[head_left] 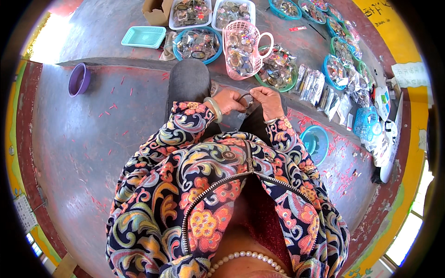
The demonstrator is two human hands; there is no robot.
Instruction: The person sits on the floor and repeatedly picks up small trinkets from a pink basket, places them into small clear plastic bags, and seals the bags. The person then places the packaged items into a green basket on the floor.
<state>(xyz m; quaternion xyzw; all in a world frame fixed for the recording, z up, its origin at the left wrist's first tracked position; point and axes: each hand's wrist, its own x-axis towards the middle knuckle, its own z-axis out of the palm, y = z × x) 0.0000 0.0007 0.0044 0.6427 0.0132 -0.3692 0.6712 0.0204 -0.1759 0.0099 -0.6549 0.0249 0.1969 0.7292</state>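
Over my lap, my left hand and my right hand are held close together. Between them is a thin dark looped band, too small to tell its exact kind. My right thumb and forefinger pinch its upper end, and the bent fingers of my left hand grip its other side. Just beyond my hands, a pink handled basket holds several packaged small items. A green basin beside it is heaped with similar packets, and so is a blue basin to the left.
Two white trays of packets and a cardboard box stand at the back, near a turquoise tray. Filled basins and plastic packs line the right. A purple basin and a blue bucket are on the floor amid red scraps.
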